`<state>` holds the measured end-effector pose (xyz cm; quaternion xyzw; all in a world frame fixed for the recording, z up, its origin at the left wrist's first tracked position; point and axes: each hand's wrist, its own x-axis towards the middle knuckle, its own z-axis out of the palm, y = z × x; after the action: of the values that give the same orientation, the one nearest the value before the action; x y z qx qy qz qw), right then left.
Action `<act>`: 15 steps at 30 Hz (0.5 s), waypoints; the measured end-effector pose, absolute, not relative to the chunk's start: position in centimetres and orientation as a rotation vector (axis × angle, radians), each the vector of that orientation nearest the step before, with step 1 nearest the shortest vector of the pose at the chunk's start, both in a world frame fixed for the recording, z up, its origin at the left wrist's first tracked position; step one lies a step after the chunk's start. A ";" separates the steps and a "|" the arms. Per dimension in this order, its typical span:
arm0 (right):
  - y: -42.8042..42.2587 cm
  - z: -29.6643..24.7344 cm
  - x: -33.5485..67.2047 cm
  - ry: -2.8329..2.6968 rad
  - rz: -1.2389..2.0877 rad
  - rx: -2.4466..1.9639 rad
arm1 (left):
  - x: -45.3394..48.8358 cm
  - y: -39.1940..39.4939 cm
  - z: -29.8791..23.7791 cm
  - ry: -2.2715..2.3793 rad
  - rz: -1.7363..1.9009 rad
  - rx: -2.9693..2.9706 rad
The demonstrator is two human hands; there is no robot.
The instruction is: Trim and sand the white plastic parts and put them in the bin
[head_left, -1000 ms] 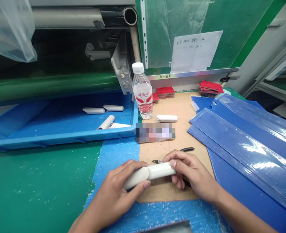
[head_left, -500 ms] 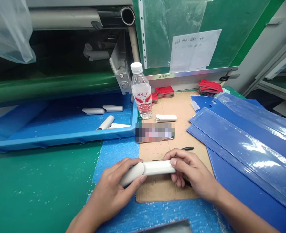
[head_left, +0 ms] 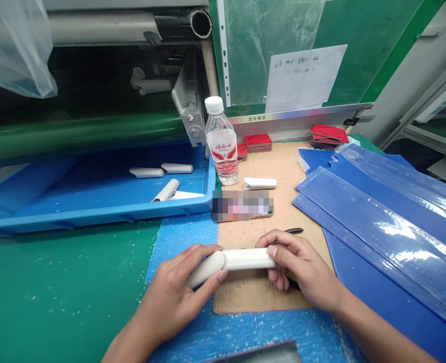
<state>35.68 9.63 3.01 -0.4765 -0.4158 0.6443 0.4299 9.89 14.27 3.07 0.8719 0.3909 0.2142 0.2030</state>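
Hanging at the upper left of the frame, one clear plastic bag (head_left: 14, 50) droops above the green counter (head_left: 67, 287). Below it, left of centre, a blue tray (head_left: 94, 216) holds four white pieces (head_left: 166, 190): two lying nearly end to end, one tilted tube just below them, and one flatter piece beside that tube.

Toward the bottom centre, on a blue foam mat (head_left: 181, 237), the left hand (head_left: 173, 295) is clamped around a white rounded sleeve (head_left: 205, 269). Its end meets a white tube (head_left: 247, 258), and the right hand (head_left: 302, 264) is clamped on that tube with its fingers curled over the top. I cannot tell whether these two parts are joined. They are over a cardboard sheet (head_left: 260, 297), and their contact with it cannot be made out.

Farther up the cardboard sheet lie one more white piece (head_left: 259, 183) and one blurred flat object (head_left: 242, 205). One black handle (head_left: 294, 231) pokes out just above the right hand. One water bottle (head_left: 221, 141) stands at the sheet's upper left corner, three red stacks (head_left: 258, 142) sit along the top, and one paper note (head_left: 302, 78) hangs above them. Glossy blue sheets (head_left: 381, 222) overlap at the right, their exact number hard to tell.
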 end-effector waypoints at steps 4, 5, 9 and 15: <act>9.8 3.0 35.7 -1.037 1.604 -1.186 | 9.8 14.3 3.0 1.105 0.610 2.442; 9.8 3.0 35.6 -1.039 1.603 -1.186 | 9.7 14.3 3.0 1.105 0.614 2.446; 9.8 2.9 35.7 -1.048 1.598 -1.179 | 9.7 14.4 3.0 1.101 0.619 2.459; 9.7 2.4 36.1 -1.097 1.544 -1.216 | 9.3 14.6 2.7 1.197 0.624 2.421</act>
<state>36.07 9.74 2.40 -0.4875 -0.4397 0.6190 0.4310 9.32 14.57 2.70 0.8586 0.4244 0.2212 0.1837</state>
